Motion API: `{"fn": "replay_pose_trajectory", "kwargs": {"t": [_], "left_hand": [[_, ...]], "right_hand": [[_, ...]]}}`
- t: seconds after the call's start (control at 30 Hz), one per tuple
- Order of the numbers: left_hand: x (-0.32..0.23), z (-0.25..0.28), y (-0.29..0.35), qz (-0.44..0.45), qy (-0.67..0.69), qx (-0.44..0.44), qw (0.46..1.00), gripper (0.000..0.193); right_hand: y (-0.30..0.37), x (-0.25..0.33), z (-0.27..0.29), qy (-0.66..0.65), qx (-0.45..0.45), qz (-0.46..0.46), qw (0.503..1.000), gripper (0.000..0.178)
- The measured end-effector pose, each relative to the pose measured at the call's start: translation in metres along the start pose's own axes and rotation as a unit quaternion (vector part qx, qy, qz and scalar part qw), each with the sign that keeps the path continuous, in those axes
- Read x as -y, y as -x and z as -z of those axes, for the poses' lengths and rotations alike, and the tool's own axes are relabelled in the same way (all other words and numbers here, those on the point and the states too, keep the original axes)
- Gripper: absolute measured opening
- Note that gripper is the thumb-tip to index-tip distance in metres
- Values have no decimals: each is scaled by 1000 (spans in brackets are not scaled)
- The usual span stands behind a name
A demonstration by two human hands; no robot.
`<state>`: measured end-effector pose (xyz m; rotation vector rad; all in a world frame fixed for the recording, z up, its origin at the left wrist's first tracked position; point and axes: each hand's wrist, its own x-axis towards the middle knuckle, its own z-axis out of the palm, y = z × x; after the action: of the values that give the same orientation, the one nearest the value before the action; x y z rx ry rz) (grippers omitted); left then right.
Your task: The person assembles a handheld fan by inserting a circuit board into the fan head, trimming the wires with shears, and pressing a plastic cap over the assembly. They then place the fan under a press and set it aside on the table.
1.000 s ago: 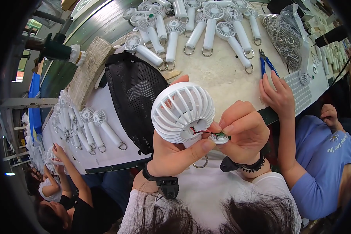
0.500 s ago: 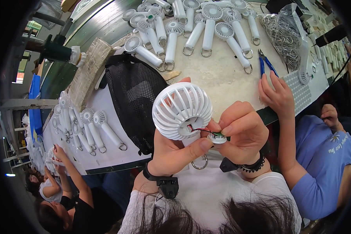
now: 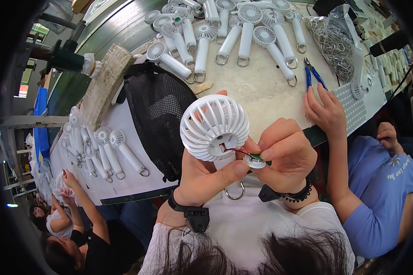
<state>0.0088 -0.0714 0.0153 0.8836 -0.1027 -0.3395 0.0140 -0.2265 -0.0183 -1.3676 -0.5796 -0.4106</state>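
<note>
Along the worktable (image 3: 261, 98), left grip (image 3: 202, 181) clasps a fan (image 3: 214, 123); right grip (image 3: 284, 158) pinches a wired disc (image 3: 254, 162).

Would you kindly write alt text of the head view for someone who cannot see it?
A person's left hand holds a white handheld fan while the right hand pinches a small round white piece joined to it by thin wires. More white fans and a black mesh bag lie on the table.

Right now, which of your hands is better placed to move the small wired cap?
Probably the right hand: its fingers pinch the small white cap, from which thin wires run to the hub of the white fan. The left hand seems occupied, holding that fan.
</note>
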Motion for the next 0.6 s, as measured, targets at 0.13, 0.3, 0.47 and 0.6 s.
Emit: {"fn": "replay_pose_trajectory", "kwargs": {"t": [0.13, 0.3, 0.47, 0.6], "left_hand": [[0, 1, -1, 4, -5, 5, 1000, 91], [0, 1, 0, 3, -11, 5, 1000, 91], [0, 2, 0, 3, -6, 11, 1000, 92], [1, 3, 0, -1, -4, 10, 1000, 91]], "right_hand": [[0, 0, 0, 7, 2, 2, 1000, 28], [-1, 1, 0, 15, 4, 8, 1000, 29], [-1, 4, 0, 15, 5, 5, 1000, 28], [-2, 5, 1, 34, 11, 16, 999, 28]]}}
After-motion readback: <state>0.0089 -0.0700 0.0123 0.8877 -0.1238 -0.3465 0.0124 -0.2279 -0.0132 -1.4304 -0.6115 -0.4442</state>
